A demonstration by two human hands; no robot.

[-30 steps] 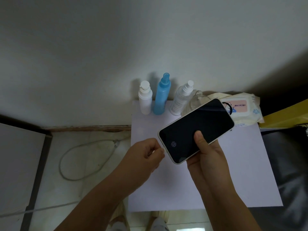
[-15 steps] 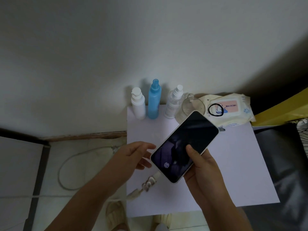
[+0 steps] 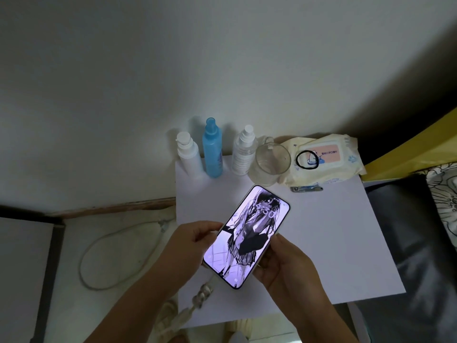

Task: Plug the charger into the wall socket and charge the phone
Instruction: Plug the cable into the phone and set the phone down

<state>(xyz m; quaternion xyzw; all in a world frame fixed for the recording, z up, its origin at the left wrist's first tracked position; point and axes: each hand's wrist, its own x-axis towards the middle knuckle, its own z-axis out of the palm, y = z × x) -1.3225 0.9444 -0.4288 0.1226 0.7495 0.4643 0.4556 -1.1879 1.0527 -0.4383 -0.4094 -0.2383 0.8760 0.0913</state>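
The right hand (image 3: 284, 266) is being kept closed around the lower right edge of the phone (image 3: 247, 237), and the left hand (image 3: 190, 241) is being held against the upper left edge, fingers curled onto it, so the phone is being gripped from both sides above the white table (image 3: 333, 231). The phone is being tilted face up toward the camera, probably so that the lit screen can be checked for a charging sign; whether one is being shown cannot be told. A braided charging cable (image 3: 200, 297) is being trailed from the phone's bottom end down past the table's near edge, apparently plugged in there, which would explain why the lower end is being kept off the tabletop. The wall socket and the charger body are not being shown, so the plug-in step can only be judged as likely done.

Along the wall a white pump bottle (image 3: 188, 154), a blue spray bottle (image 3: 212, 149) and a clear spray bottle (image 3: 243, 153) are being kept upright in a row, with a glass cup (image 3: 270, 160) just beside them. A pack of wipes (image 3: 324, 159) is being used as a rest for a black hair tie (image 3: 307, 159), and nail clippers (image 3: 306, 188) are lying just in front of it. The middle of the table is being left free, so nothing is seen standing in the way if the phone is to be laid down. On the floor to the left a loop of pale cord (image 3: 108, 256) is lying well apart.
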